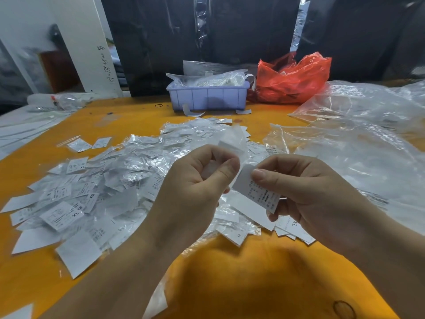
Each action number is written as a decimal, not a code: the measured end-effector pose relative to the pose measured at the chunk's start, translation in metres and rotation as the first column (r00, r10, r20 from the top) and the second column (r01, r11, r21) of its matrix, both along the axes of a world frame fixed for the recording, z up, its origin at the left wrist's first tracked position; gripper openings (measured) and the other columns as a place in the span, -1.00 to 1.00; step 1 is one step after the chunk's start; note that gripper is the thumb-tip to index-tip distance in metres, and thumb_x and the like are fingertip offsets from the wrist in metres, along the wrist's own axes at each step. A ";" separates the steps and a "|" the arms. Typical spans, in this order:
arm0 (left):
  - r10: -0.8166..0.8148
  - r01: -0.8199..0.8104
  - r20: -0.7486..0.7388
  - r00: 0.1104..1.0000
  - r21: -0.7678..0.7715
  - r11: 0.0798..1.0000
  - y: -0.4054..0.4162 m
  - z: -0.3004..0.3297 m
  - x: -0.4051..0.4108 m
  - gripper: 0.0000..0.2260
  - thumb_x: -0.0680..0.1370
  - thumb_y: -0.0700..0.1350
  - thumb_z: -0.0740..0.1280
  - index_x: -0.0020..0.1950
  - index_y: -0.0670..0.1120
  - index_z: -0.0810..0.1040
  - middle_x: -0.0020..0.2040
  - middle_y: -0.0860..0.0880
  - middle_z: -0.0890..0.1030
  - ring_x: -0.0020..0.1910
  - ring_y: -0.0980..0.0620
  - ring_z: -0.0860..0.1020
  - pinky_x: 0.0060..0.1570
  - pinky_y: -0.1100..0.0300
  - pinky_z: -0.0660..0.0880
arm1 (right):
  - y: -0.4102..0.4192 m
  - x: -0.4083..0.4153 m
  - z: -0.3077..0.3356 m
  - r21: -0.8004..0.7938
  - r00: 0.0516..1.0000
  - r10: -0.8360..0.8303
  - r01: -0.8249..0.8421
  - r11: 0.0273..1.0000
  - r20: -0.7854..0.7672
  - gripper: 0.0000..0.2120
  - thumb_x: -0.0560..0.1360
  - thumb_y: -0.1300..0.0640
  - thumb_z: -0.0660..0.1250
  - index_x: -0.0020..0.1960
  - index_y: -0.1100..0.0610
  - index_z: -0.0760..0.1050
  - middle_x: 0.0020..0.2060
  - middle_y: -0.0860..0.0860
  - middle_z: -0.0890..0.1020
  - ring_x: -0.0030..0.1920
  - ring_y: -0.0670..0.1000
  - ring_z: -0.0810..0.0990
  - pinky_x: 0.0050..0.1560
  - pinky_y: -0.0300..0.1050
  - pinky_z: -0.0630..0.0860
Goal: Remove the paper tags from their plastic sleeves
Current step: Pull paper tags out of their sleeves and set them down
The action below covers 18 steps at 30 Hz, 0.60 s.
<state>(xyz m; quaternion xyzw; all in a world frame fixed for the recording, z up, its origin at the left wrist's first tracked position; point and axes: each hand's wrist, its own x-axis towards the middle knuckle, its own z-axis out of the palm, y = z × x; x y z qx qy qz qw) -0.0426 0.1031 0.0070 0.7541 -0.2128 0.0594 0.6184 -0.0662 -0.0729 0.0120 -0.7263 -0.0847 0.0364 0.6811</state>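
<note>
**A:** Head view, legible markings first. Loose tags in the pile [92,192] on the orange table [241,272] read "XL", "XS", "S"; another "XL" near the R wrist. Handwritten digits run down the white board [104,63] at back L, not fully readable.

**B:** Hands?

**A:** L hand [197,180] has fingers curled, thumb and forefinger pinching a clear plastic sleeve [232,140], thin, glossy, blurred. R hand [305,187] pinches a white paper tag [255,189], flat, rectangular, small print on it; tag sits between both hands, above the pile.

**B:** Surroundings?

**A:** Lilac ribbed plastic bin [208,97] w/ bagged tags, centre back. Crumpled red plastic bag [292,81] just beside it, R. Large clear poly bags [356,134] far R, wrinkled.
</note>
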 end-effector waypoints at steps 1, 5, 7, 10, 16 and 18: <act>-0.001 0.001 -0.011 1.000 -0.004 1.000 0.000 0.000 0.000 -0.78 0.40 0.13 0.31 -0.16 0.02 0.62 -0.36 0.13 0.61 -0.40 0.23 0.53 -0.40 0.38 0.47 | 0.000 0.000 0.000 -0.010 1.000 0.002 -0.002 1.000 0.006 -0.75 0.22 -0.10 0.42 -0.27 0.08 0.66 -0.25 0.11 0.60 -0.29 0.03 0.53 -0.36 -0.20 0.48; -0.029 0.027 -0.068 0.997 -0.030 0.999 0.000 -0.001 0.001 -0.77 0.36 0.11 0.34 -0.14 -0.01 0.64 -0.30 0.06 0.64 -0.38 0.21 0.54 -0.40 0.29 0.51 | 0.000 0.001 -0.001 -0.032 0.999 -0.012 0.013 0.999 0.034 -0.72 0.20 -0.12 0.41 -0.25 0.07 0.67 -0.26 0.08 0.61 -0.27 0.04 0.54 -0.36 -0.22 0.48; -0.042 0.040 -0.089 0.995 -0.027 0.999 0.000 -0.001 0.002 -0.76 0.36 0.11 0.35 -0.14 -0.01 0.65 -0.27 0.03 0.65 -0.37 0.21 0.54 -0.37 0.23 0.53 | -0.001 0.001 -0.002 -0.044 0.998 -0.022 0.024 0.999 0.051 -0.74 0.24 -0.10 0.40 -0.24 0.07 0.68 -0.26 0.07 0.61 -0.28 0.02 0.54 -0.36 -0.22 0.48; -0.048 0.046 -0.098 0.994 -0.022 0.999 0.001 -0.001 0.003 -0.79 0.35 0.11 0.37 -0.17 0.01 0.64 -0.26 -0.01 0.65 -0.37 0.21 0.53 -0.35 0.19 0.54 | 0.000 0.001 -0.002 -0.046 0.995 -0.046 0.051 0.998 0.088 -0.79 0.30 -0.05 0.38 -0.24 0.07 0.68 -0.28 0.06 0.61 -0.30 -0.02 0.55 -0.36 -0.22 0.48; -0.082 0.084 -0.083 0.993 0.023 0.996 0.002 -0.004 0.005 -0.90 0.42 0.09 0.44 -0.19 0.09 0.62 -0.24 -0.01 0.64 -0.35 0.16 0.52 -0.34 0.23 0.52 | -0.001 0.000 -0.003 -0.087 0.977 -0.119 0.135 0.987 0.175 -0.71 0.28 -0.11 0.38 -0.19 0.07 0.70 -0.31 -0.01 0.64 -0.32 -0.07 0.57 -0.38 -0.26 0.49; -0.088 0.090 -0.089 0.992 0.024 0.996 0.002 -0.004 0.006 -0.93 0.40 0.06 0.41 -0.20 0.09 0.62 -0.25 -0.02 0.64 -0.36 0.18 0.51 -0.35 0.27 0.51 | -0.001 0.000 -0.002 -0.094 0.975 -0.121 0.140 0.986 0.187 -0.70 0.28 -0.12 0.38 -0.18 0.06 0.71 -0.30 0.00 0.65 -0.30 -0.07 0.58 -0.38 -0.27 0.49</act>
